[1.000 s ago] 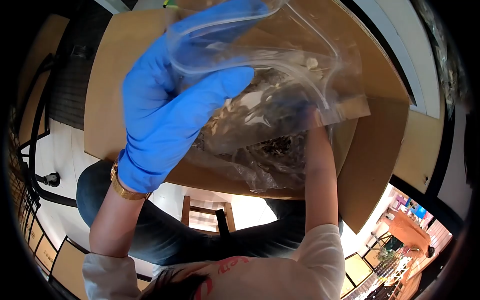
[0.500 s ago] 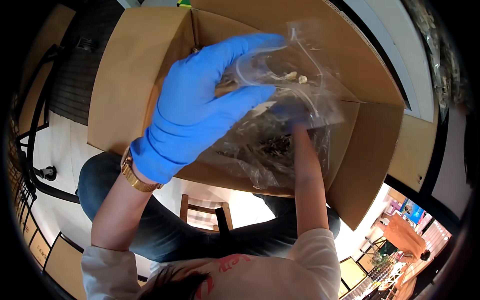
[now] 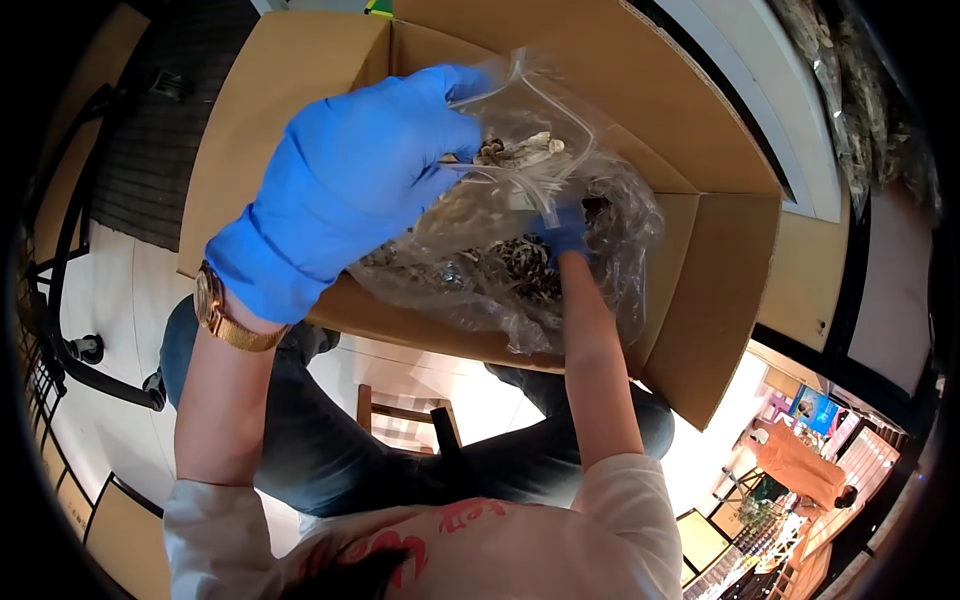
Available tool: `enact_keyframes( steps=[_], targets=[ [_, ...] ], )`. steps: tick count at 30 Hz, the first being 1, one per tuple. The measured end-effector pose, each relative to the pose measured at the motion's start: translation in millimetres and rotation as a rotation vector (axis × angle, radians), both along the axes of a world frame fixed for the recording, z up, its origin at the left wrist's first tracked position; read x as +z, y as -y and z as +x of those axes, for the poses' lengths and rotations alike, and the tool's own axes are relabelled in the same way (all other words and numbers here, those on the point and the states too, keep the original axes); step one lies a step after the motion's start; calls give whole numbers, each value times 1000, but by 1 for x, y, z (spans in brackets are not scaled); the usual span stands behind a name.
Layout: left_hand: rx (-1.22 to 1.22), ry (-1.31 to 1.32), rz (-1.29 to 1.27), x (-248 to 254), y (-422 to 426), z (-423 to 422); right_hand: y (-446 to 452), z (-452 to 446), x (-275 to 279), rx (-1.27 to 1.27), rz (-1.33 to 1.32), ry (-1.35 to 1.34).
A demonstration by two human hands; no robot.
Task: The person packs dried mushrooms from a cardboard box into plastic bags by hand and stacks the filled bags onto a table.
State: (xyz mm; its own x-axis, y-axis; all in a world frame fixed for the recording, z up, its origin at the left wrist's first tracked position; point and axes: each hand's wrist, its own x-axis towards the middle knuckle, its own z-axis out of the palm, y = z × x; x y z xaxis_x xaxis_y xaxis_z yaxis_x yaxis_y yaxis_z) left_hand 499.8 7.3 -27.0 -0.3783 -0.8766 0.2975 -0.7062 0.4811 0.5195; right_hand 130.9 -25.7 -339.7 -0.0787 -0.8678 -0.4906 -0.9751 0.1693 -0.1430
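Wearing a blue glove, my left hand point(image 3: 365, 165) is closed on the rim of a clear zip bag point(image 3: 560, 110), whose mouth gapes toward the right. Pale dried pieces point(image 3: 535, 150) show inside it. Under this bag, a large clear plastic liner point(image 3: 635, 215) holds dark, shrivelled dried material point(image 3: 525, 268) in an open cardboard box point(image 3: 720, 290). My right hand point(image 3: 565, 232), also gloved in blue, is down at the dried material beside the zip bag; its fingers are mostly hidden behind plastic.
The box rests above my knees, flaps spread. A small wooden stool point(image 3: 405, 420) stands on the floor between my legs. Black metal tubing with casters point(image 3: 85, 348) is at the left. Bags of dried goods point(image 3: 850, 120) hang at the upper right. An orange-covered table point(image 3: 800, 465) appears lower right.
My left hand has moved left and down with the zip bag, which now hangs lower over the liner. My right hand has shifted left, and more of the dried material shows.
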Motion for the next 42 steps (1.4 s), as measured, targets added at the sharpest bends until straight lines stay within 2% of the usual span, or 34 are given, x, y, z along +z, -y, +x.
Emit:
enact_keyframes(
  steps=[2,6,10,12,15,17,18,20,22,24,25,30,32,36,39,42],
  targets=[
    [9,75,41,-4,1,7,-13,8,4,-13,-161,-28],
    [-5,17,12,-17,-3,9,-34,18,40,41,-161,-14],
    [-41,94,47,-10,-9,3,-62,33,91,128,-79,27],
    [-53,127,58,-9,-9,3,-74,36,99,140,-47,69],
    [-43,143,-3,-8,-11,3,-85,38,103,155,-54,-9],
    [-51,170,98,0,-12,1,-90,30,111,149,-148,144],
    [-49,167,95,2,-12,-1,-88,26,114,151,-151,141],
    [-22,238,251,5,-10,-5,-84,18,115,84,-123,325],
    [-8,258,253,4,-9,-7,-81,9,116,98,-216,427],
    [3,280,257,3,-10,-6,-79,15,145,-109,-124,613],
    [-3,259,236,3,-11,-6,-82,33,178,-230,-113,731],
    [-19,253,218,5,-19,-12,-87,55,257,-354,-218,925],
    [-58,261,233,6,-23,-15,-93,64,284,-464,-362,1126],
    [-100,320,234,2,-28,-30,-98,62,311,-413,-641,1172],
    [-151,342,305,-3,-31,-43,-94,54,328,-395,-741,1291],
    [-142,285,199,-19,-37,-58,-89,41,337,-366,-812,1384]
  ],
)
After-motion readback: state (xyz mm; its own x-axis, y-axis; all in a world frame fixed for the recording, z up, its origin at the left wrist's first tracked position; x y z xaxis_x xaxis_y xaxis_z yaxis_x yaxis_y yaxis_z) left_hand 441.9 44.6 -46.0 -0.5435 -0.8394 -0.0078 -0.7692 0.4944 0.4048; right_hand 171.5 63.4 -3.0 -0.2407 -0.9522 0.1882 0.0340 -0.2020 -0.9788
